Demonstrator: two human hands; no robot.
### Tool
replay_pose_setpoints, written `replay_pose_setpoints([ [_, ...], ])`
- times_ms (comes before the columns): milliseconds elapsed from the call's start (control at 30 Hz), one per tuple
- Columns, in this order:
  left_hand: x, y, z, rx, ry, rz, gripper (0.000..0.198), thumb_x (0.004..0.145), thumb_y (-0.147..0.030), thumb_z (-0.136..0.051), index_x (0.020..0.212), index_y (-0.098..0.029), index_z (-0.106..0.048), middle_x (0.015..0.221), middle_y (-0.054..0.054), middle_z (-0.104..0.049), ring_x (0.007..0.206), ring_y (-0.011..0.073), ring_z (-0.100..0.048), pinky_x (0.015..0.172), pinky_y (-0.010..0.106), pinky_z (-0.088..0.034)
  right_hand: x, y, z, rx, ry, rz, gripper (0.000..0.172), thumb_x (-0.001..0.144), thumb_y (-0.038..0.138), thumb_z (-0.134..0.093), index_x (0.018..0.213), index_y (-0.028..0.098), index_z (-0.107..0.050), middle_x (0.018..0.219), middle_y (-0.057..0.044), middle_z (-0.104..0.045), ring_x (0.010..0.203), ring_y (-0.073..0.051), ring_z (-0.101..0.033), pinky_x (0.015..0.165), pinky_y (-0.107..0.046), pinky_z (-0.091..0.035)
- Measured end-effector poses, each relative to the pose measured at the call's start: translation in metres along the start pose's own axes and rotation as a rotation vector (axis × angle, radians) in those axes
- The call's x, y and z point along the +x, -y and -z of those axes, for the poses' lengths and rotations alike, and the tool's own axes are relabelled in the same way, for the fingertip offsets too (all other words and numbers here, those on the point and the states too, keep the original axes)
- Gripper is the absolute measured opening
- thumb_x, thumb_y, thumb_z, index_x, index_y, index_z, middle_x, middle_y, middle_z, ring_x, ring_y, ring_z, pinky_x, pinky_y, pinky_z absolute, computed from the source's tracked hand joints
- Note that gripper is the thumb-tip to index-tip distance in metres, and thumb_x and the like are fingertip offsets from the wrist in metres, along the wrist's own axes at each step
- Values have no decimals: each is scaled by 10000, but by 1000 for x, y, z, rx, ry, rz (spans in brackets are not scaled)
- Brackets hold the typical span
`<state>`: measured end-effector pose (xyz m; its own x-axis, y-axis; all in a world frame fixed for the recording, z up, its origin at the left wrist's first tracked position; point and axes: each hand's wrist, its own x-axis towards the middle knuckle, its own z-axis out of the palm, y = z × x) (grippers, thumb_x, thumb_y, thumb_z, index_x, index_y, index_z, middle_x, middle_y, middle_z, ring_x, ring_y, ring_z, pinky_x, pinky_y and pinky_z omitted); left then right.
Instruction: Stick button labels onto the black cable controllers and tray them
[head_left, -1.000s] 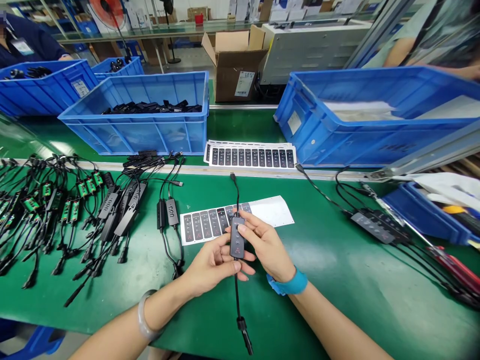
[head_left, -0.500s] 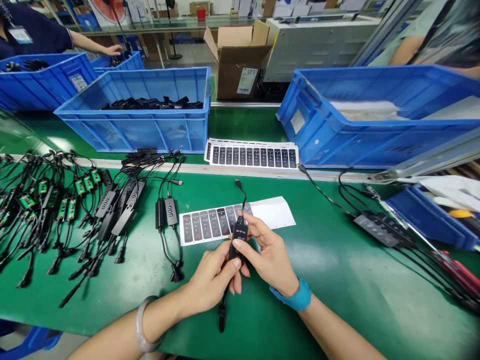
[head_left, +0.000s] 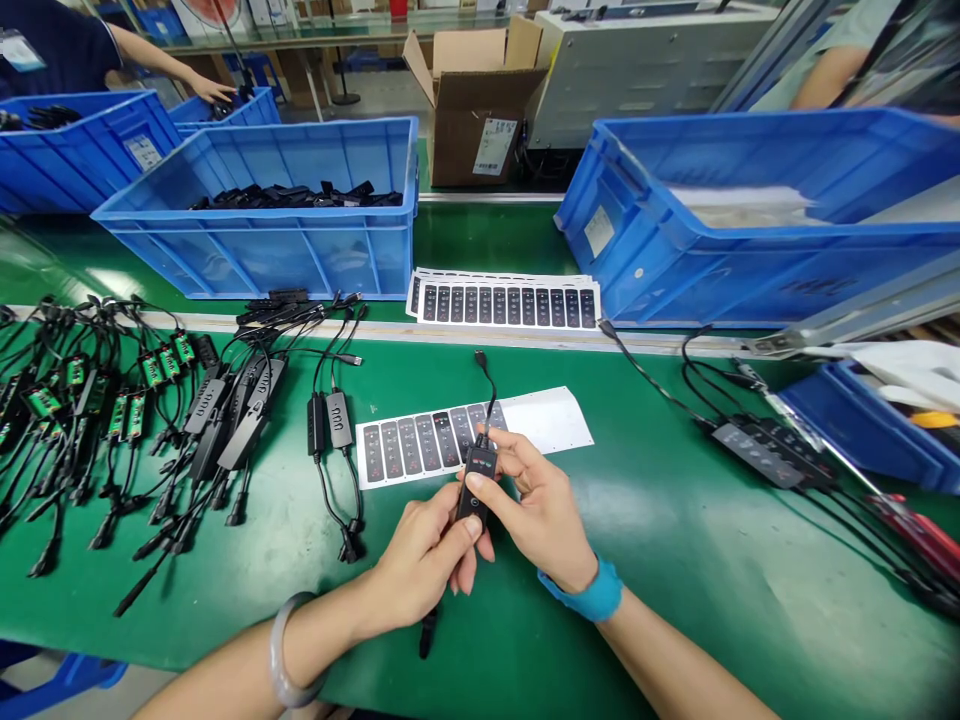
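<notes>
Hands (head_left: 547, 520) angled inward, thumbs (head_left: 496, 500) on controller (head_left: 481, 461)

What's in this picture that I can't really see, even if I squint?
All in the head view:
Back of the black device: turned away from the camera.
Parts of its front: covered by thumbs of the left hand and right hand.
Part of the label sheet: behind the device and right hand.
Print on the cardboard box's sticker: too small.
Far end of the big blue bin on the right: cut off by the right edge.
</notes>
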<state>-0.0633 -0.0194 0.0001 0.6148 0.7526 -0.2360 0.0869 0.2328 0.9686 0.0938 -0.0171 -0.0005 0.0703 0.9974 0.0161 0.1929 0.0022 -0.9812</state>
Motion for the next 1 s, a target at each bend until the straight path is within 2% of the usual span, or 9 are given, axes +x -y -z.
replay_pose_setpoints([
  [267,0,0,1,2,5,31,342,975,-478,-432,856,-176,-537,531,-44,-540,395,77,-465,427,190,-381,0,-2,0,-7,-16,-39,356,844,337,-626,1161,200,-540,736,-13,-723,698,-186,-661,732,-348,-506],
  [467,0,-1,0,37,15,8,357,986,-481,-404,841,-179,-526,495,-57,-504,397,80,-455,444,198,-374,0,-1,0,-8,-49,-16,286,856,339,-620,1096,204,-541,694,-7,-720,662,-182,-658,691,-327,-498],
  [633,0,-3,-4,2,19,3,348,987,-488,-403,821,-189,-471,502,-84,-448,371,57,-389,421,190,-326,-1,-5,-2,33,-61,-32,219,897,396,-585,1012,217,-531,636,17,-669,600,-162,-624,621,-295,-493],
  [733,-1,-4,-6,-23,33,21,324,981,-491,-418,891,-184,-472,594,-65,-505,378,44,-403,405,178,-326,-1,-6,-3,79,-70,-97,255,933,473,-509,954,221,-538,595,30,-607,518,-141,-556,510,-263,-458],
  [800,-1,-2,-6,-58,32,33,329,976,-500,-425,957,-176,-485,645,-51,-532,388,43,-426,393,170,-338,-1,-5,-2,76,-73,-114,306,955,502,-444,953,220,-563,616,19,-600,516,-138,-530,490,-259,-442],
  [900,0,2,-6,-112,26,35,368,972,-506,-436,1069,-158,-505,664,-40,-548,395,45,-445,386,165,-351,0,0,0,67,-81,-86,352,974,490,-382,980,216,-603,687,-5,-631,594,-154,-559,559,-274,-463],
  [1000,0,4,-4,-151,9,45,407,964,-515,-451,1133,-150,-512,672,-32,-561,394,46,-454,380,163,-354,1,3,2,37,-87,-46,327,965,452,-404,996,217,-630,730,-8,-643,662,-164,-582,613,-276,-469],
])
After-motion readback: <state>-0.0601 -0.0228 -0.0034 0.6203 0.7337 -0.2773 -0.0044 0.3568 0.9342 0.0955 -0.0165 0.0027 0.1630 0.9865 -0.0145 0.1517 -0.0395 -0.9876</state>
